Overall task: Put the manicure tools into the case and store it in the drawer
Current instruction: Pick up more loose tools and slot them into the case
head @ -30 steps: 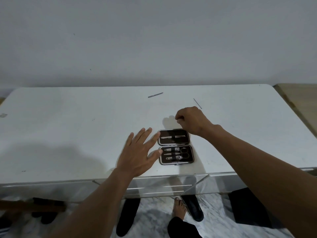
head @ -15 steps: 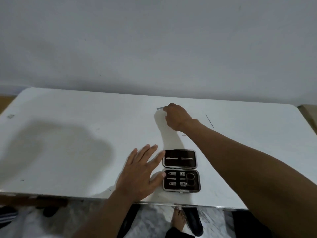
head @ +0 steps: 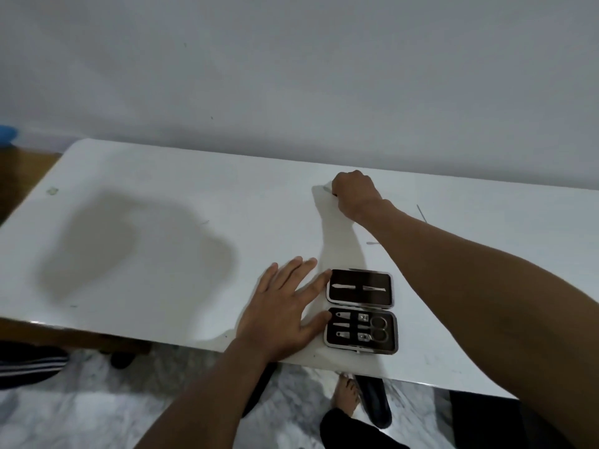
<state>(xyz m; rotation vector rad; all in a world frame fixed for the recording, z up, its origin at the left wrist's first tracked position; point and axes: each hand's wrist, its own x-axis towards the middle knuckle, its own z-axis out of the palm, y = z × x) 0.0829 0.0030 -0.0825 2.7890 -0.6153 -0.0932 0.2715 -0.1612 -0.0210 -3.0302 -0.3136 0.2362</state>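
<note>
Fingers of right hand (head: 355,193) pinch thin metal tool (head: 326,188); left hand (head: 285,311) lies flat, fingers straight, touching open case (head: 356,277).

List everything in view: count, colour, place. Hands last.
table: one, white, against grey wall.
manicure case: one, black, silver rim, open near table's front edge.
tools in case: several, silver, two in far half, scissors among those in near half.
flat tool: one, grey, far side, under right hand.
thin rod: one, dark, right of right wrist.
small tool: one, grey, beside right forearm.
slipper: one, black, on floor.
left hand: flat on table, fingertips at case's left edge.
right hand: curled over flat tool.
</note>
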